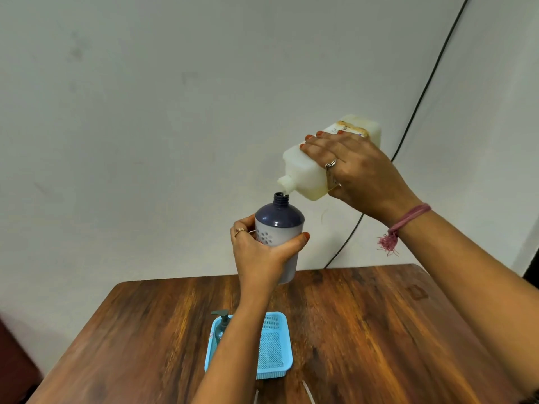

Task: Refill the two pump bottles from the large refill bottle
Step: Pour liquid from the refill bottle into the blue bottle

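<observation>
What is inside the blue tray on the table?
A green pump bottle stands at the left end of the blue tray; the left forearm covers the tray's middle, so anything there is hidden.

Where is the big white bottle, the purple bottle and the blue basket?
big white bottle (306, 170), head view, on its side near the neck.
purple bottle (278, 215), head view, on its dark shoulder.
blue basket (274, 342), head view, on its mesh floor.

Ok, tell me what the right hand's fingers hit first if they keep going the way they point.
Nothing close: the right hand on the refill bottle has fingertips aimed up-left, where only the wall shows; its depth is unclear.
</observation>
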